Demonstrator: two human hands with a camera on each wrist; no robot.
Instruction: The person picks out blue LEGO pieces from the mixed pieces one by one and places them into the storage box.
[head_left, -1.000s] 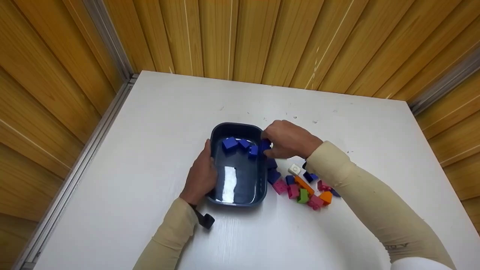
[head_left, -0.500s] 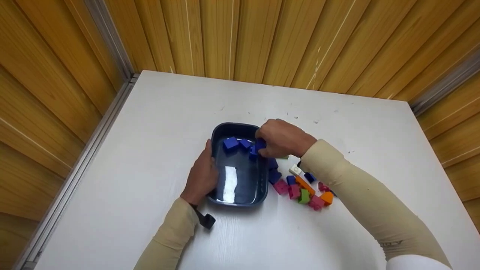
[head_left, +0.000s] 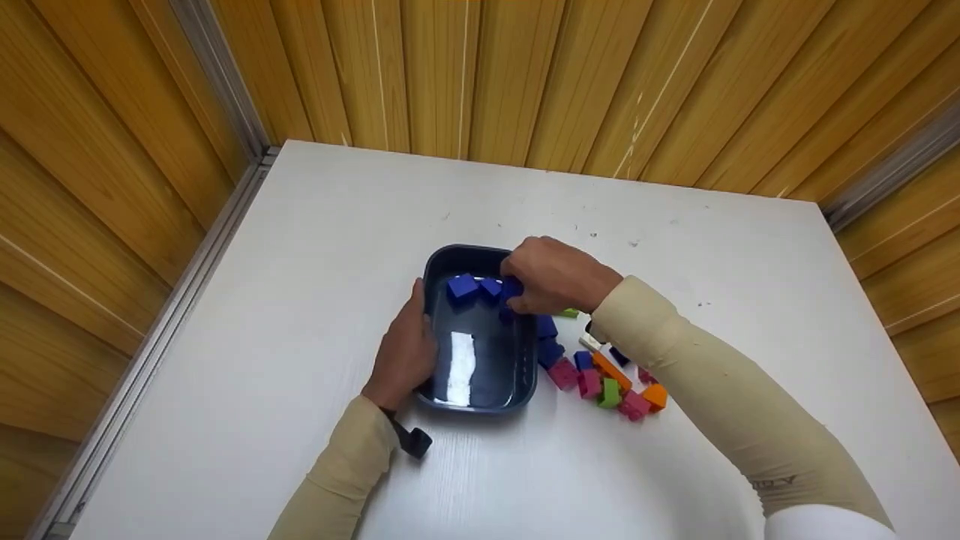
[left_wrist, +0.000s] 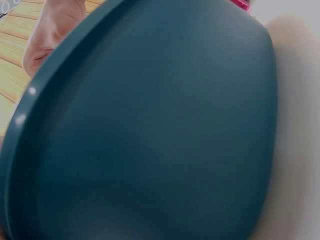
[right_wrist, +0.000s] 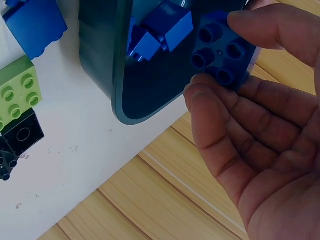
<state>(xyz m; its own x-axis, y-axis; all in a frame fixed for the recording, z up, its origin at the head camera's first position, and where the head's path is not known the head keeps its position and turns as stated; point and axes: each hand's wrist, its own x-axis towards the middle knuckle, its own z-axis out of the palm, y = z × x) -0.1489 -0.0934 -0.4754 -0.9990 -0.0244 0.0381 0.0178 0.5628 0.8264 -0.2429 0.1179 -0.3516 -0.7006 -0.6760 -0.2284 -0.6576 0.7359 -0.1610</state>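
Blue brick (right_wrist: pixel 220 50) sits pinched between the thumb and fingertips (right_wrist: pixel 207 97) of the right hand (head_left: pixel 551 276), studs facing the wrist camera, over the far right corner of the tub (head_left: pixel 480 401). The right hand's other fingers lie loosely curled under the brick, and the palm faces up in the wrist view.

The tub is a dark blue, rounded rectangular container standing on the white bench (head_left: pixel 300 300). Two more blue bricks (head_left: pixel 474 286) lie inside it against the far wall, just beside the held one; in the right wrist view they show as a touching pair (right_wrist: pixel 160 31). The tub's floor nearer the person is bare and glossy.

The left hand (head_left: pixel 405 352) grips the tub's left wall, fingers curled round the rim and the thumb along the outside. The left wrist view is filled almost wholly by the tub's outer wall (left_wrist: pixel 150 130), too close to tell more.

A loose heap of bricks (head_left: pixel 600 379) lies on the bench just right of the tub: blue ones touching its right wall, then pink, orange and green ones further right, partly hidden under the right forearm. A light green brick (right_wrist: pixel 17 90) and a black brick (right_wrist: pixel 22 131) lie on the bench beside the tub's far corner, with another blue brick (right_wrist: pixel 35 22) close by.

Both arms wear beige sleeves. Yellow wooden panelling (head_left: pixel 525 75) walls the bench on its far and side edges.
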